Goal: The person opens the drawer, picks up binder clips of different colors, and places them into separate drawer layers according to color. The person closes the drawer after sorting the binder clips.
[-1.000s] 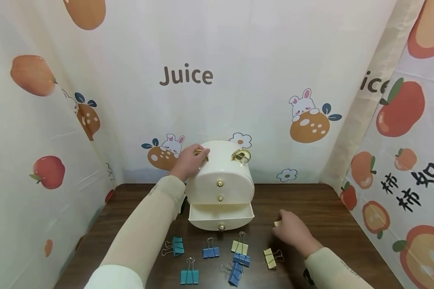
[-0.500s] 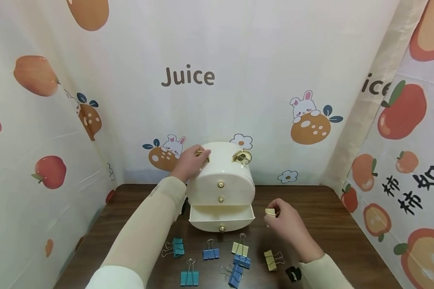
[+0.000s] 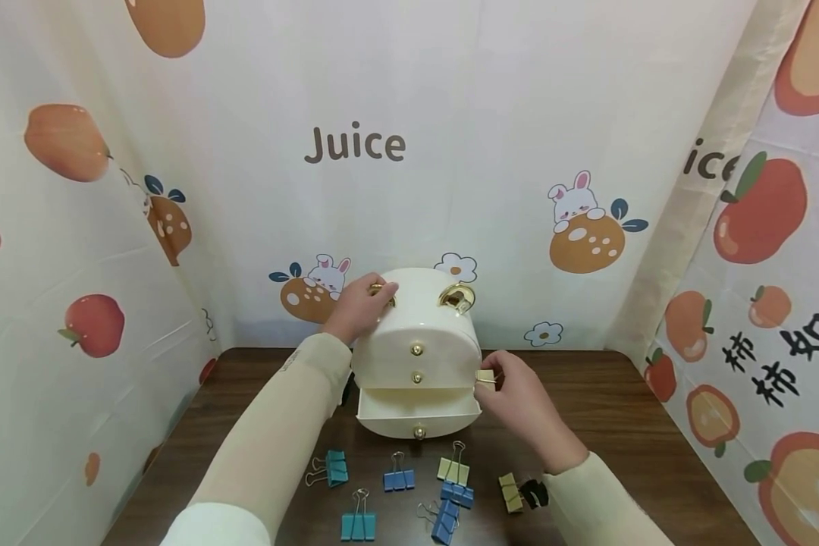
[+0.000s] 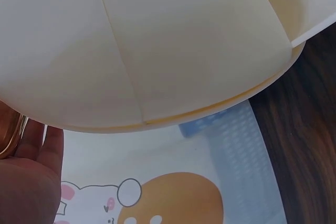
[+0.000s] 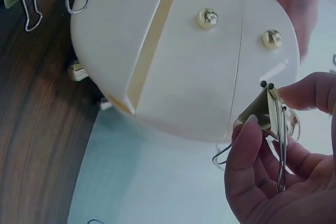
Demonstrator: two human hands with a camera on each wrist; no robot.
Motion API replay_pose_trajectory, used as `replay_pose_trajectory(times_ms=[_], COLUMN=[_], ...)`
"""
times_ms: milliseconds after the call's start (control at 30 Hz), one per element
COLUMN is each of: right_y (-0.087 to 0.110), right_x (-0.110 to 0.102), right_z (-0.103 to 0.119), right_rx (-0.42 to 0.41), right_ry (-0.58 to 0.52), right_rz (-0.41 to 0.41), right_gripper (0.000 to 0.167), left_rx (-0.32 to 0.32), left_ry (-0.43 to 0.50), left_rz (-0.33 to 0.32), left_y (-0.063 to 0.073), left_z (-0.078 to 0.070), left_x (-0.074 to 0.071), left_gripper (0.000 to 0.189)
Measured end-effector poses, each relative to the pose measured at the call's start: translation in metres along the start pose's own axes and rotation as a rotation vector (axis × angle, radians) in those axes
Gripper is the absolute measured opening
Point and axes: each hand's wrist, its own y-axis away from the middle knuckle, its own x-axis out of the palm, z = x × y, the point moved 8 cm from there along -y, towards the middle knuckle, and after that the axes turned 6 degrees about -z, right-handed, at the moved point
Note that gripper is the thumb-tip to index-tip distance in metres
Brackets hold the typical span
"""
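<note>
My L hand (image 3: 358, 307) is curled round the L gold ring (image 3: 377, 288) atop the white box (image 3: 416, 311), prob. to steady it, since it stands up by the table's (image 3: 587, 387) far edge, about midway btwn the far corners. In my R hand (image 3: 515, 390) I'm pinching a yellow clip (image 3: 485, 377) btwn thumb & fingertips, its wire handles back toward my palm, which I'd guess leaves the body out front. It's level w/ the box's R side; can't tell if they touch. Bottom drawer (image 3: 419, 425) is out toward the near edge, so its inside is reachable from above. Other clips lie nearer that edge, prob. for easy reach: teal clips (image 3: 358, 525) twd the near L corner, blue clips (image 3: 399, 481) mid, spare yellow clips (image 3: 510, 493) mid to R.
</note>
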Motion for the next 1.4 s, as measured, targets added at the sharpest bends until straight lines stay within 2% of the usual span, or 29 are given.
replay_pose_trajectory(times_ms=[333, 633, 800, 1400], right_y=[-0.016, -0.010, -0.007, -0.003], right_x=[0.032, 0.065, 0.078, 0.092], right_z=[0.017, 0.020, 0.013, 0.003], right_rx=[-0.094, -0.165, -0.165, -0.144], right_ry=[0.035, 0.129, 0.181, 0.217], right_rz=[0.046, 0.085, 0.106, 0.132], right_gripper=[0.020, 0.024, 0.024, 0.021], left_rx=[0.003, 0.011, 0.021, 0.012], left_ry=[-0.007, -0.007, -0.008, 0.002], left_rz=[-0.005, -0.001, -0.001, -0.015], left_y=[0.003, 0.000, 0.003, 0.007], left_z=[-0.001, -0.002, -0.004, -0.005], left_x=[-0.001, -0.001, -0.002, -0.003], left_gripper=[0.038, 0.037, 0.037, 0.037])
